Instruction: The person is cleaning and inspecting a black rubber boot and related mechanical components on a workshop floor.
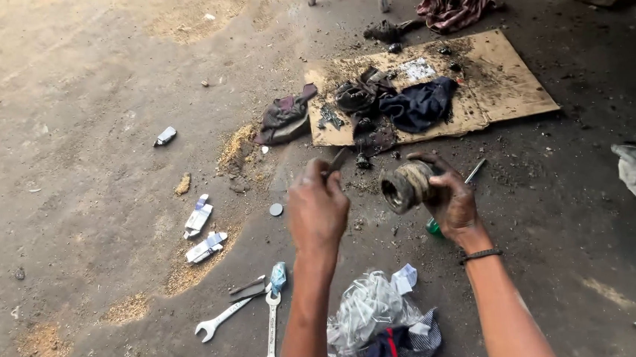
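My right hand (456, 205) grips a greasy round metal part (406, 186) mid-frame; my left hand (317, 210) closes on a thin tool (336, 160).

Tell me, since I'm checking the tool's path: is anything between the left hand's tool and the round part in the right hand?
Nothing visible. The left hand grips a thin dark tool, and the right hand holds the grimy round part beside it, with only open air between them.
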